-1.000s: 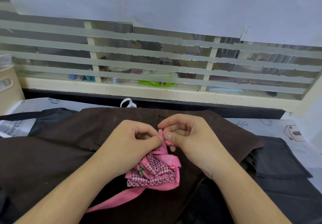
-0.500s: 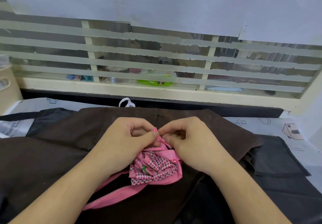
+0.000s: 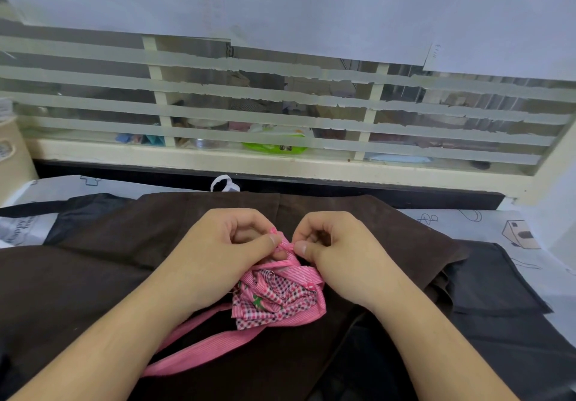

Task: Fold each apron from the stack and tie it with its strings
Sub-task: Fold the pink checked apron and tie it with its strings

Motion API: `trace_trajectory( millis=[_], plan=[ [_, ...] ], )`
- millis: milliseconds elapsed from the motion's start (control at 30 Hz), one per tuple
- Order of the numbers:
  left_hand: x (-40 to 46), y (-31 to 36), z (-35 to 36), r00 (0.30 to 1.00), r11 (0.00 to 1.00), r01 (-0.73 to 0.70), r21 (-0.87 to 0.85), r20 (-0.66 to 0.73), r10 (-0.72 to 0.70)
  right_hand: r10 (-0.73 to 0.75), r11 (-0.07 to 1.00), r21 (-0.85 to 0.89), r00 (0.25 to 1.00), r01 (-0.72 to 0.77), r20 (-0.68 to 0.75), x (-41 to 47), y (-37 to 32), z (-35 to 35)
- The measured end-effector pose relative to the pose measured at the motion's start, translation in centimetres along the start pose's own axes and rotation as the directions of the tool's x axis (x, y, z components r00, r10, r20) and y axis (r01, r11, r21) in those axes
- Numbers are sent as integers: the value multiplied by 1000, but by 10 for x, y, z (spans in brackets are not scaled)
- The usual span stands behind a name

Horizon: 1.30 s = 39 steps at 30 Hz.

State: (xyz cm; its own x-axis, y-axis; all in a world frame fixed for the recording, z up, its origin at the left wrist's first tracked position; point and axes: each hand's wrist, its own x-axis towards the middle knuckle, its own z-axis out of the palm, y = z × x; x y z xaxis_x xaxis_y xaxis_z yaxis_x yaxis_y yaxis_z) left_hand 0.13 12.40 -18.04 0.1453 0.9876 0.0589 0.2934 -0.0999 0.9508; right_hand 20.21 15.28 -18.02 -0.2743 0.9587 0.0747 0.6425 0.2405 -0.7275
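Head view: left hand (image 3: pixel 224 254) and right hand (image 3: pixel 339 254) now pulled slightly apart, each pinching a pink string (image 3: pixel 288 246) end, cinching the knot above the bundled pink checked apron (image 3: pixel 277 301) lying on the brown apron (image 3: pixel 93 276). Tying looks nearly done.

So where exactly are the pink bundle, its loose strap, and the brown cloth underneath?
pink bundle (image 3: pixel 277 299): head view, on the checked folds at its middle.
loose strap (image 3: pixel 202 354): head view, midway along the striped band.
brown cloth (image 3: pixel 93 276): head view, bare stretch left of the hands.

Pink checked apron (image 3: pixel 274 301), brown cloth (image 3: pixel 93 276).
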Motion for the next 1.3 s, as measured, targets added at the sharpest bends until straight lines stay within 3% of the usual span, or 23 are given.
trace_trajectory(
  millis=[167, 267, 467, 600, 833, 1067, 1200, 1300],
  plan=[
    [2, -4, -7, 1000, 990, -21, 138, -19, 24, 58, 998, 9, 994, -58, -88, 2, 4, -5],
    [3, -6, -7, 998, 975, -49, 218, -29, 57, 56, 993, 108, 993, -45, -99, 2, 4, -7],
    [5, -10, -1, 989, 956, -98, 275, -80, 125, -146, 935, 320, 988, 151, -39, -6, -8, -5],
    [4, -7, 0, 981, 964, -134, 229, -108, 162, -190, 945, 268, 981, 190, -27, -7, -9, 3],
    [0, -6, 0, 956, 925, -230, 303, -108, 273, -143, 981, 118, 984, 156, -109, -6, -8, 11],
    [-2, -5, 2, 935, 893, -304, 333, -78, 347, -25, 982, 181, 990, 50, -136, -7, -11, 15],
    [-1, -6, 1, 921, 857, -337, 391, -52, 386, -118, 983, 127, 985, 135, -129, -8, -11, 16],
    [-1, -8, 1, 917, 854, -349, 387, -49, 397, -185, 983, -13, 973, 185, -141, -9, -12, 18]
  ],
)
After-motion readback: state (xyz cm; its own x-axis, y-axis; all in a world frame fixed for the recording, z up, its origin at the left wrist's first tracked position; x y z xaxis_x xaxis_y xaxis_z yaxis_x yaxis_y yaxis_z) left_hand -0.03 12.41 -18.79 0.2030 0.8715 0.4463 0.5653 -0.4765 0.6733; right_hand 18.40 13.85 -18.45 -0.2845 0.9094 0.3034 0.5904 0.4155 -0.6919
